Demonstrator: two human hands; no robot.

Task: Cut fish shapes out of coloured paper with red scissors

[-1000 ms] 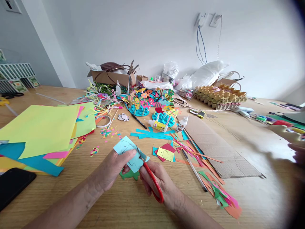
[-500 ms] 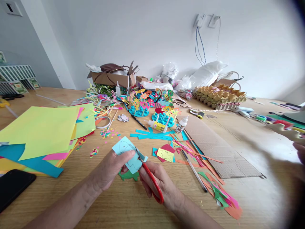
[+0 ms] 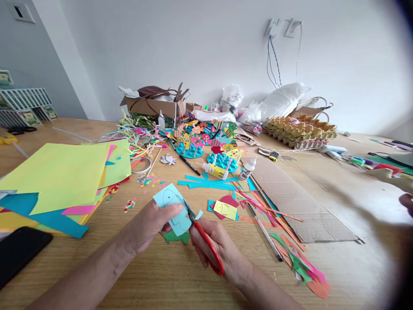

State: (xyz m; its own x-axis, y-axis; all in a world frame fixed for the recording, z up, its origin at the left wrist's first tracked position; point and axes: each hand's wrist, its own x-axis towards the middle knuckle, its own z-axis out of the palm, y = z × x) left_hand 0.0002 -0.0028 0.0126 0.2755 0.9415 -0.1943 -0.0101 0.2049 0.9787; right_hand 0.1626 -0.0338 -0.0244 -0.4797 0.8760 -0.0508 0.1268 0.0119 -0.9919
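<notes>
A light blue piece of paper (image 3: 167,196) with a fish drawn on it is pinched in my left hand (image 3: 151,226), thumb on top. Red-handled scissors (image 3: 209,246) are gripped in my right hand (image 3: 215,243); their blades lie at the paper's right edge. A small blue offcut (image 3: 199,214) sits beside the blades. Under my hands, a green paper shape (image 3: 176,236) lies on the table, partly covered. To the right of the scissors rests a yellow paper with a drawn fish (image 3: 225,210), on top of red and blue pieces.
Coloured paper sheets (image 3: 61,172) and a black phone (image 3: 22,249) lie at left. Ahead are glue bottles (image 3: 248,168), a black marker (image 3: 189,165) and blue bases with paper fish (image 3: 222,161). A cardboard sheet (image 3: 297,202), pen (image 3: 266,232) and paper scraps occupy the right. Another person's hand (image 3: 407,202) shows at far right.
The scissors have cut along the blue paper's right edge, and the strip there now looks smaller and separate from it. My hands stay nearly in place; the view has shifted slightly.
</notes>
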